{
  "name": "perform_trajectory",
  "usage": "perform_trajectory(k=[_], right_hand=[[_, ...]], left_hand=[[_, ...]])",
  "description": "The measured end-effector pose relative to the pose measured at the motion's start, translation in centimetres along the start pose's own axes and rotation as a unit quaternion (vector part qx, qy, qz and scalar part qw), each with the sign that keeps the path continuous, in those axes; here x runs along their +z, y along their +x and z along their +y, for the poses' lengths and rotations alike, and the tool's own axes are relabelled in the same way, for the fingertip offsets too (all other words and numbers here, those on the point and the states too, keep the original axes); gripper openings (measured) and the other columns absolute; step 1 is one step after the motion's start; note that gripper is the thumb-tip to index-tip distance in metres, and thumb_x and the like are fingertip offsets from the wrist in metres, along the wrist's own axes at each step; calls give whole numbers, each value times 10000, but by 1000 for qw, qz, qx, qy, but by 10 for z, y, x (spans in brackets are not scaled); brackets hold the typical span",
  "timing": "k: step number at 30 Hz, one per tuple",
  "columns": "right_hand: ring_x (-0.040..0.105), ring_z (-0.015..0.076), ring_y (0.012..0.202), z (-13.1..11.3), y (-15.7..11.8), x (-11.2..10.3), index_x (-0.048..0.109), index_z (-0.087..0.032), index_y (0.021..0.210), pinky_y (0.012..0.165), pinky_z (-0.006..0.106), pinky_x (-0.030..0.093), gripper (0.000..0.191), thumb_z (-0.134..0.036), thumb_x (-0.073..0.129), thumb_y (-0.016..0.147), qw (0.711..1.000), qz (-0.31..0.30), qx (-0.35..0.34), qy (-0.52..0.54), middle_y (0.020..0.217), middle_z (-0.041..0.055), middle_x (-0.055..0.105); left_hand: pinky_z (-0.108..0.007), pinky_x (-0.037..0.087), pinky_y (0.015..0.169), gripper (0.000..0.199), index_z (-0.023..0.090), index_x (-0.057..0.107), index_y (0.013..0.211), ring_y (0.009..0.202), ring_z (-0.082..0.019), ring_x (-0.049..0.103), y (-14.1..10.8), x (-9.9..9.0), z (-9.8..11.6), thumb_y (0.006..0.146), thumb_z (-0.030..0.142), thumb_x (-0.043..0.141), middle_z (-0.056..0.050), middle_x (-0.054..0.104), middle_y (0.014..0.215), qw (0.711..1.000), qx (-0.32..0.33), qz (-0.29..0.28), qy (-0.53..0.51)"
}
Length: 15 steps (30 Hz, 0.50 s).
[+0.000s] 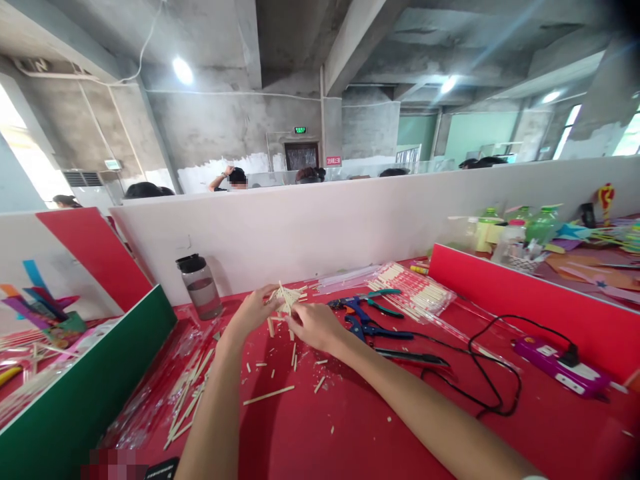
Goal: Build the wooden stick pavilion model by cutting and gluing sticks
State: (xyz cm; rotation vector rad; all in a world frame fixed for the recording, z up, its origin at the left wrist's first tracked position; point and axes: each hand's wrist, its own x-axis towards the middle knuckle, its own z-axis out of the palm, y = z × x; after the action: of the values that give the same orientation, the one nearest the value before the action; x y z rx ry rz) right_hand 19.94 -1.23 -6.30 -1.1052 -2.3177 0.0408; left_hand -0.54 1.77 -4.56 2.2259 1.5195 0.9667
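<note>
A small structure of pale wooden sticks (286, 297) stands between my two hands over the red tabletop (300, 440). My left hand (254, 311) has its fingers closed on the left side of the structure. On the opposite side, my right hand (316, 325) is bent inward, its fingertips pressed together at the lower right of the sticks. Whether the right fingers pinch one separate stick is too small to make out. Cut stick pieces and crumbs lie below the hands, with one longer stick (269, 395) among them.
Right of my hands lie a blue glue gun (357, 327), green-handled pliers (385, 308), a dark long tool (413, 357) and packaged sticks (417, 288). A black cable runs to a purple power strip (560, 367). Leftward are loose sticks (187, 407), a water bottle (203, 290) and a green divider (95, 387).
</note>
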Motion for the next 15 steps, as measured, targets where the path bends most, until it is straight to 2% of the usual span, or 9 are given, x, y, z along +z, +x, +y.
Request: perform_trajectory(k=[9, 15], right_hand=[[653, 202, 702, 0, -1, -3, 613, -178, 952, 609, 269, 347, 247, -330, 418, 955, 999, -14, -21, -25, 859, 94, 725], [671, 211, 725, 3, 0, -6, 600, -177, 1014, 622, 266, 365, 281, -339, 372, 983, 998, -29, -29, -42, 874, 97, 725]], left_hand=[[-376, 444, 1018, 516, 148, 605, 1234, 1163, -270, 602, -1, 1, 1, 819, 452, 560, -121, 643, 1276, 1000, -17, 7, -7], [-377, 452, 986, 428, 171, 617, 1163, 1107, -255, 624, -4, -2, 9, 814, 410, 552, -105, 683, 1184, 999, -14, 24, 40]])
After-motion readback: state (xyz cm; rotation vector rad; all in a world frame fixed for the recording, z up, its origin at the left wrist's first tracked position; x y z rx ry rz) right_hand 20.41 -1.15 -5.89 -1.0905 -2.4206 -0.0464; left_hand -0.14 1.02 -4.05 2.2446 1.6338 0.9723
